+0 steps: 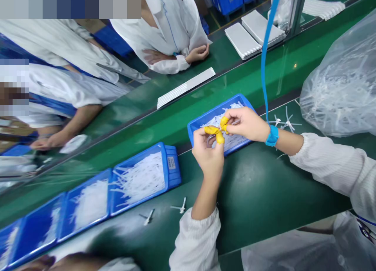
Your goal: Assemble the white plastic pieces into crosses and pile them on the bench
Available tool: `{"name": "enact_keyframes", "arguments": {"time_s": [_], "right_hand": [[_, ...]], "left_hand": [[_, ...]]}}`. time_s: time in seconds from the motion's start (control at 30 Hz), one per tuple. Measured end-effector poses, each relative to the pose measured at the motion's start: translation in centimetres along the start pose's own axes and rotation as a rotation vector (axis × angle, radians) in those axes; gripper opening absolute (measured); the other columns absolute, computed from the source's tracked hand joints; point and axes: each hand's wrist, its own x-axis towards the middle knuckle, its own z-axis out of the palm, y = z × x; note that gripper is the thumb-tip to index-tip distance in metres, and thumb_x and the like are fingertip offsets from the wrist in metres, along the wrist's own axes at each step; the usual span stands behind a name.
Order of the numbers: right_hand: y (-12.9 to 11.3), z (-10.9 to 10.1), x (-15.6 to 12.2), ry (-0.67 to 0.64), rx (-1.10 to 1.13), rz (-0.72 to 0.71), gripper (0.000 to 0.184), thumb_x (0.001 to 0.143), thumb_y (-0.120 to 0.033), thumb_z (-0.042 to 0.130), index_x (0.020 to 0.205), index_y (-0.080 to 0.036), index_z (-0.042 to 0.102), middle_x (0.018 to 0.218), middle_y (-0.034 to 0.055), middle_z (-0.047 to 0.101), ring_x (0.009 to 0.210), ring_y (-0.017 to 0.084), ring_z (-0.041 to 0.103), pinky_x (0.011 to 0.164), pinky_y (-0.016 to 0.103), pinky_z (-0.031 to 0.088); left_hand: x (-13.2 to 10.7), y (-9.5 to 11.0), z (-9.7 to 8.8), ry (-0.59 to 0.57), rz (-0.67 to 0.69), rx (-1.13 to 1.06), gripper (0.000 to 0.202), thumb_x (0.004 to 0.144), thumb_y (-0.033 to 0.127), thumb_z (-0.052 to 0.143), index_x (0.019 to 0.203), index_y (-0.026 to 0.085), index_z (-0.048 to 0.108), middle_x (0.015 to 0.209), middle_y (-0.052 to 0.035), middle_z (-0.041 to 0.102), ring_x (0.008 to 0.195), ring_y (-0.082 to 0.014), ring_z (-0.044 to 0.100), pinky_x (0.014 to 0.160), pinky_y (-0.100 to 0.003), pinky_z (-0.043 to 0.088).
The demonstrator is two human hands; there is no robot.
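Observation:
My left hand (209, 151) and my right hand (246, 124) meet above a blue bin (191, 131) of thin white plastic strips (236, 139). Yellow finger covers sit on the thumb and forefinger of both. Each hand is closed in a pinch, fingertips almost touching. Something small and pale shows between them, too small to make out. A blue wrist strap (272, 136) with a blue coiled cord (265, 63) is on my right wrist. Beside that wrist, white strip pieces joined in star shapes (288, 124) lie on the green bench.
More blue bins (173, 167) of white strips line the bench to the left. Two small joined pieces (182, 206) lie before them. A clear bag (340, 86) of pieces stands at right. White panels (242, 39) lie beyond the green belt (226, 84), where people in white sit.

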Motion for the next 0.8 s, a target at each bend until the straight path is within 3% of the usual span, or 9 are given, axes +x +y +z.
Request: {"name": "enact_keyframes", "arguments": {"time_s": [0.23,0.37,0.8], "right_hand": [[0.31,0.15,0.13,-0.021,0.149,0.02,0.011,0.081,-0.008,0.07,0.088,-0.015,0.073,0.07,-0.002,0.073,0.064,0.011,0.07,0.065,0.022,0.06],[0.31,0.19,0.17,-0.02,0.12,0.02,0.014,0.081,-0.007,0.069,0.091,-0.015,0.073,0.072,-0.0019,0.074,0.065,0.012,0.071,0.065,0.022,0.061],[0.79,0.02,0.08,-0.044,0.008,-0.035,0.01,0.08,-0.013,0.072,0.089,-0.017,0.07,0.075,-0.0029,0.072,0.072,0.013,0.071,0.07,0.024,0.058]], "left_hand": [[0.44,-0.36,0.01,0.016,0.024,-0.051,0.026,0.092,0.027,0.076,0.111,0.023,0.059,0.107,-0.0039,0.069,0.098,-0.0154,0.073,0.082,-0.027,0.063],[0.6,-0.59,-0.05,0.001,0.006,-0.066,0.029,0.092,0.028,0.076,0.114,0.023,0.058,0.108,-0.0039,0.067,0.099,-0.0155,0.072,0.088,-0.029,0.064],[0.34,-0.8,-0.12,-0.037,0.035,0.065,0.03,0.084,0.026,0.078,0.106,0.023,0.059,0.102,-0.0005,0.064,0.094,-0.014,0.07,0.082,-0.025,0.061]]}}
